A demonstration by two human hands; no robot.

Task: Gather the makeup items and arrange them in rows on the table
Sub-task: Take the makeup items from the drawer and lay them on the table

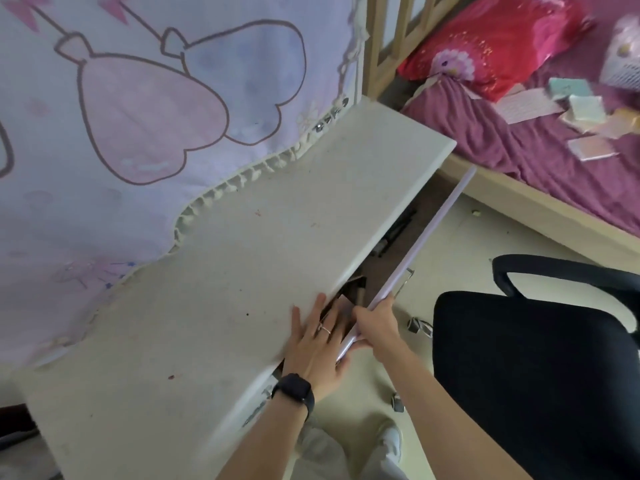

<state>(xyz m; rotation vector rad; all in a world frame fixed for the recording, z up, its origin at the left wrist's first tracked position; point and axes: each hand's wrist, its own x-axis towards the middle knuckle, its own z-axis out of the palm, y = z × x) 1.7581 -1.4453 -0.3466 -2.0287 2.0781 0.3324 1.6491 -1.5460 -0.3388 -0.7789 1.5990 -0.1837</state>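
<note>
A drawer with a lilac front is pulled out from under the white table. My right hand grips the top edge of the drawer front near its left end. With fingers straight, my left hand reaches over the table edge into the drawer, its fingertips on a pinkish flat box; dark items further along the drawer are mostly hidden. Several pastel makeup palettes lie scattered on the purple bed cover at the upper right.
A black office chair stands close on the right of the drawer. A printed pink and lilac cloth hangs over the back of the table. A red pillow and a white basket lie on the bed.
</note>
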